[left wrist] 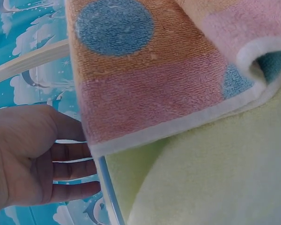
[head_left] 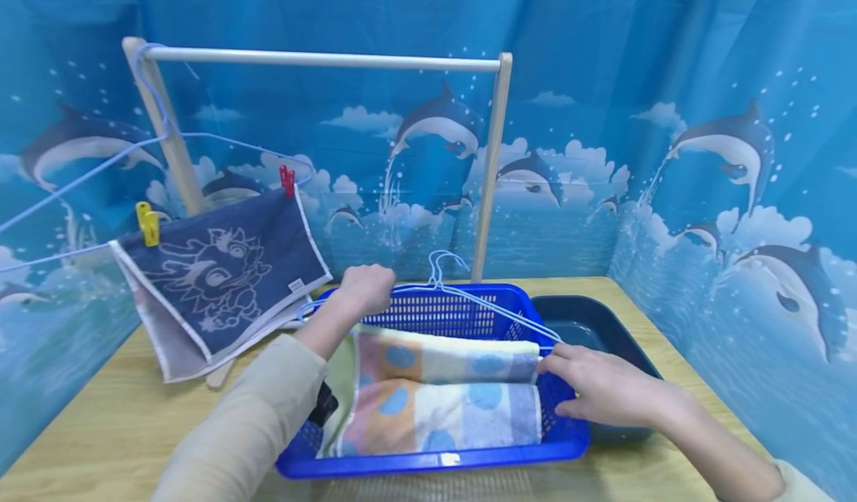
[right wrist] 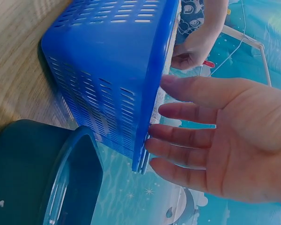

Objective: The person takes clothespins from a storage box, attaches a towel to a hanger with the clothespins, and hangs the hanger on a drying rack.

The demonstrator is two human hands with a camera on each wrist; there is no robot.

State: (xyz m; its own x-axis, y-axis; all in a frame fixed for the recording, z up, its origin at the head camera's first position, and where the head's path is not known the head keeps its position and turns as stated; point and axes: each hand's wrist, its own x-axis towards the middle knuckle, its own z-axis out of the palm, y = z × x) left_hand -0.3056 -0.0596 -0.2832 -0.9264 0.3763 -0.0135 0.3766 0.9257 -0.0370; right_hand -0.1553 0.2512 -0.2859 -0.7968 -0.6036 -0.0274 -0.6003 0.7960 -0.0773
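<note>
A towel (head_left: 455,398) with blue dots on pastel squares lies over the blue basket (head_left: 428,460); its pale green side (left wrist: 215,164) also shows. Light blue hangers (head_left: 498,309) lie at the towel's upper edge. My left hand (head_left: 368,290) is above that edge near its left end. In the left wrist view, the fairly straight fingers of the left hand (left wrist: 28,157) meet the towel's edge beside a blue bar (left wrist: 110,192); their tips are partly hidden. My right hand (head_left: 605,383) has its fingertips at the towel's right end, fingers extended in the right wrist view.
On the left, a dark blue cloth (head_left: 214,279) with a line drawing hangs from a hanger by yellow (head_left: 147,223) and red clips (head_left: 287,181). A rack (head_left: 321,58) stands behind the basket. Right of the basket sits a dark teal tub (head_left: 589,309) on the wooden table (head_left: 80,428).
</note>
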